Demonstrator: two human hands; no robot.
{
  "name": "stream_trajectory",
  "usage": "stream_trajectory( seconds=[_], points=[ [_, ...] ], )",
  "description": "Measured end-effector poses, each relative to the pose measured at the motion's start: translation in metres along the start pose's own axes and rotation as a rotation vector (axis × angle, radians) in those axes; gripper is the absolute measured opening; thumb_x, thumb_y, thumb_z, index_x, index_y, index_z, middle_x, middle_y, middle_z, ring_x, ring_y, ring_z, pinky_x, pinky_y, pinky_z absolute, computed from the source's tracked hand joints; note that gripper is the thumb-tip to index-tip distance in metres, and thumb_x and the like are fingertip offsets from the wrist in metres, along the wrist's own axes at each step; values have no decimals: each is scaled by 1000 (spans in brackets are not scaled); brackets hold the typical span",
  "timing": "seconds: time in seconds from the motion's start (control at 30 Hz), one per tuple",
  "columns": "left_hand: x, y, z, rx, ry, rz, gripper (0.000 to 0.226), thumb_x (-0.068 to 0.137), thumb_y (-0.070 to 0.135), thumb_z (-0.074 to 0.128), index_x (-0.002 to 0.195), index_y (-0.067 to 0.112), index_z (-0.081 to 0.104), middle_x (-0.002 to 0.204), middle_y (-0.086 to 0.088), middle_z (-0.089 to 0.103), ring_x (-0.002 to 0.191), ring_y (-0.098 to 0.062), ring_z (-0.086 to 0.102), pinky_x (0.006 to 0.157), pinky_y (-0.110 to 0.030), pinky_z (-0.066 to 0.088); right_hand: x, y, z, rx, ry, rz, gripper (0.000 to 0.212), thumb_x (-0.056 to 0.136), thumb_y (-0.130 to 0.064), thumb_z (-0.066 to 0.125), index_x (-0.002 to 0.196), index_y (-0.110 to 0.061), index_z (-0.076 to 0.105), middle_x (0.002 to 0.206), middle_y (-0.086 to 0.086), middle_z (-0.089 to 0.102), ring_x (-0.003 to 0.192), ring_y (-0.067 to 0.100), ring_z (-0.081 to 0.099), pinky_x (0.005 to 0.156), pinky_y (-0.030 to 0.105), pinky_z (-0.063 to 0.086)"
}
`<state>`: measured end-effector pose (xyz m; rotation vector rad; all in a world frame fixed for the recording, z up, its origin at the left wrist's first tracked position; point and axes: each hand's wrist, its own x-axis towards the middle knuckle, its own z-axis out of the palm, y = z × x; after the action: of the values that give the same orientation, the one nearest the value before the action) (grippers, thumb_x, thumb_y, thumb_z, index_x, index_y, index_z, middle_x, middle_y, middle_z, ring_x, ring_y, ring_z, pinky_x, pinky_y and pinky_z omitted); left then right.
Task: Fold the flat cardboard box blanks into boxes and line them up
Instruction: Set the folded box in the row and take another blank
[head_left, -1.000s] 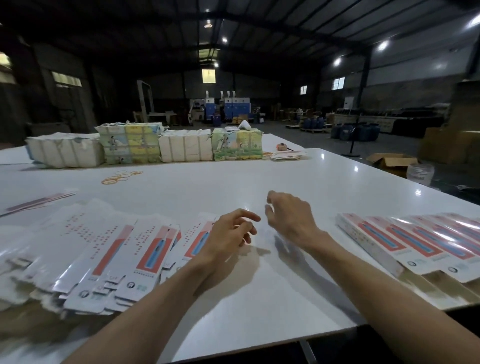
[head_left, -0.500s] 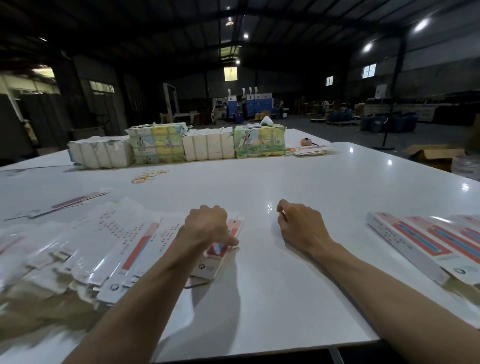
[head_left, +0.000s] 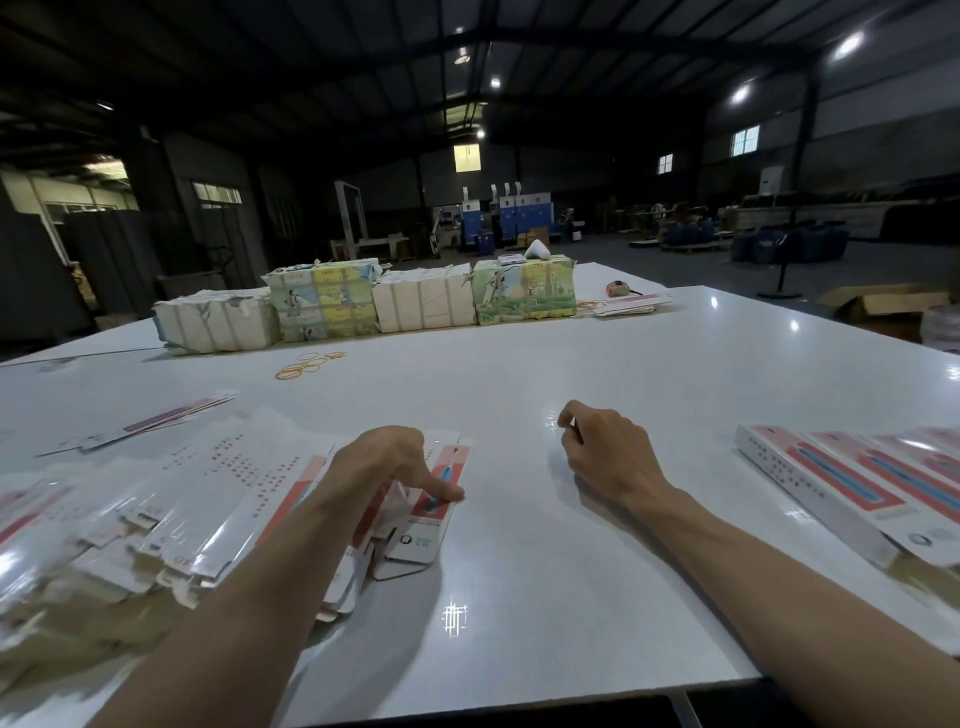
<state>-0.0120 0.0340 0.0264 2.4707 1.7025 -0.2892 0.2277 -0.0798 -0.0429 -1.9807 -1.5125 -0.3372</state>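
One left hand (head_left: 387, 465), one right hand (head_left: 608, 454), four wrapped bundles (head_left: 426, 299), one table (head_left: 519, 374), uncounted flat blanks (head_left: 208, 493).

Flat white-and-red cardboard box blanks (head_left: 223, 483): rows of small red print and a round dark mark near one end, all too blurred to read.
Folded white-and-red cardboard boxes (head_left: 810, 483): fine red print along the side and a round mark at the end, not legible.
Wrapped green-and-yellow printed bundles (head_left: 524, 296): pictures and tiny characters, too small to read.
Readable text: none.
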Motion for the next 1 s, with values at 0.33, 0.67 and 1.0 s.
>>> stream_trajectory(
  seconds=[0.33, 0.67, 1.0],
  points=[
    [5, -15, -22, -396, -132, 10, 48, 89, 48, 80, 121, 15, 66, 98, -8, 81, 84, -24, 80, 85, -43, 65, 0, 0, -2, 70, -31, 43, 24, 97, -13, 45, 107, -18, 67, 97, -1, 73, 84, 25, 63, 67, 34, 42],
    [-14, 35, -14, -1555, -448, 466, 41, 104, 7, 54, 144, 9, 44, 125, -21, 73, 112, -40, 73, 82, -50, 64, 8, -1, -6, 334, 266, -10, 20, 103, -9, 55, 117, -15, 67, 91, -2, 70, 74, 14, 65, 72, 37, 57],
    [-3, 71, 64, -1673, -318, 654, 53, 91, 36, 68, 139, 17, 55, 122, -12, 76, 95, -28, 78, 77, -36, 62, 14, -9, -15, 367, 360, -191, 30, 104, -13, 59, 133, -13, 59, 122, 2, 61, 111, 14, 55, 90, 33, 57]
  ],
)
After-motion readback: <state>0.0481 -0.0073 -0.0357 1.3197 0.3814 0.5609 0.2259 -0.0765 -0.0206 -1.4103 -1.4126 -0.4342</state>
